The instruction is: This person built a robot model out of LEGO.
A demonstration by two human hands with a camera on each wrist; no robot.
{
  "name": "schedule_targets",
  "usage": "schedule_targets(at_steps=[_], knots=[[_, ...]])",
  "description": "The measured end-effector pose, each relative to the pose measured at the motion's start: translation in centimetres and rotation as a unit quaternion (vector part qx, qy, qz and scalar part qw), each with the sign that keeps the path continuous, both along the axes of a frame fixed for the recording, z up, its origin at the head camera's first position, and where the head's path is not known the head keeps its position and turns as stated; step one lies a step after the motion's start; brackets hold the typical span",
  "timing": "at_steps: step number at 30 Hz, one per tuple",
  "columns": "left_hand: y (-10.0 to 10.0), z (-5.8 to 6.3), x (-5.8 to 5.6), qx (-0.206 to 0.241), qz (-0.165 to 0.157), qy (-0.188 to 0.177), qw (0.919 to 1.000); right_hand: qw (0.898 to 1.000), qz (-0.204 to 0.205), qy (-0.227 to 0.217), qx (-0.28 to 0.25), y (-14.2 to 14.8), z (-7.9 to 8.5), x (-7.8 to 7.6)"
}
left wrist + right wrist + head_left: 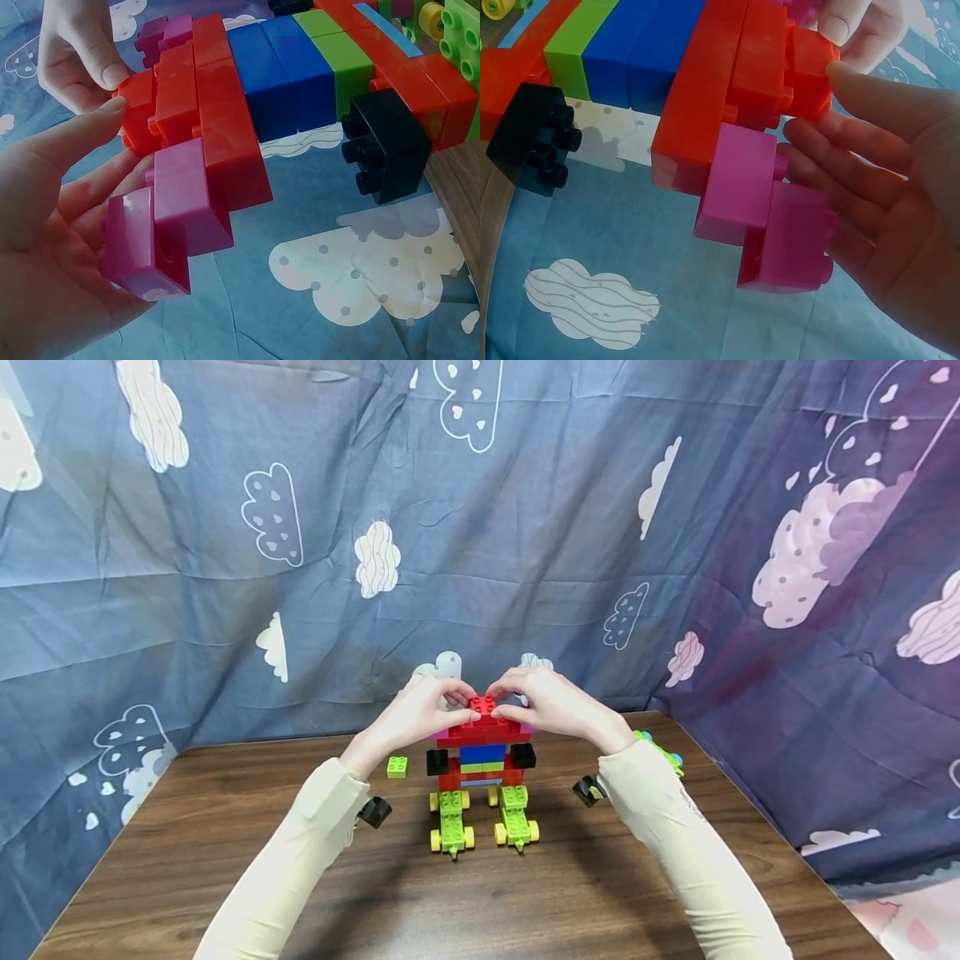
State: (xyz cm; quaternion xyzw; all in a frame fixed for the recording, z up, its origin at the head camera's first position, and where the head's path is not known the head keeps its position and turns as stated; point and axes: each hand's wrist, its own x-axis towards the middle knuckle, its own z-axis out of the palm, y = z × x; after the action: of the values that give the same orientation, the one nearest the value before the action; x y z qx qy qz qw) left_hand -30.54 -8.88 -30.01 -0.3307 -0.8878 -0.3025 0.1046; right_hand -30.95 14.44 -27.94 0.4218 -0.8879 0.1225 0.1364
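Note:
A toy building-block figure stands upright on the table, on two lime-green wheeled bases [452, 822] with yellow wheels. Its middle has blue bricks [482, 754], with black bricks [391, 146] at the sides. At the very top is a small red brick [482, 704], sitting on wider red bricks [697, 105]. My left hand [420, 708] pinches this top brick from the left, thumb in front and fingers behind. From the other side my right hand [553, 703] pinches the same brick. Stepped pink bricks [191, 199] lie beside each palm; whether the palms touch them is unclear.
A loose lime-green brick [397, 767] lies left of the figure on the wooden table [480, 910]. Partly behind the right forearm is a green piece [663, 753] with blue round parts. A blue cloud-patterned cloth [480, 527] hangs behind the table.

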Motion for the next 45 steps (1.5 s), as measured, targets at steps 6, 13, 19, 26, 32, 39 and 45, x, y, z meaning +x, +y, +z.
schedule_targets(at_steps=[6,13,19,26,32,39,45], knots=[[0.25,-0.08,-0.12,0.004,0.002,-0.003,1.0,1.0,0.012,0.013,0.006,0.01,-0.03,-0.15],[0.32,-0.08,-0.16,0.005,0.006,-0.007,0.9999,1.0,0.01,0.018,0.016,0.01,0.1,-0.14],[0.38,0.01,-0.09,0.007,0.005,-0.009,0.9999,1.0,0.012,0.01,0.016,0.03,0.3,-0.02],[0.49,0.08,0.09,0.012,0.003,-0.015,0.9998,0.999,0.019,0.015,0.022,0.1,0.22,-0.01],[0.52,0.05,0.12,0.01,0.003,-0.016,0.9998,0.999,0.023,0.009,0.031,0.2,0.06,-0.26],[0.53,-0.03,0.16,0.01,0.001,-0.007,0.9999,0.999,0.033,-0.007,0.027,0.13,0.25,-0.3],[0.51,-0.08,0.16,0.013,0.002,-0.004,0.9999,0.999,0.028,-0.021,0.032,0.02,0.54,-0.26]])
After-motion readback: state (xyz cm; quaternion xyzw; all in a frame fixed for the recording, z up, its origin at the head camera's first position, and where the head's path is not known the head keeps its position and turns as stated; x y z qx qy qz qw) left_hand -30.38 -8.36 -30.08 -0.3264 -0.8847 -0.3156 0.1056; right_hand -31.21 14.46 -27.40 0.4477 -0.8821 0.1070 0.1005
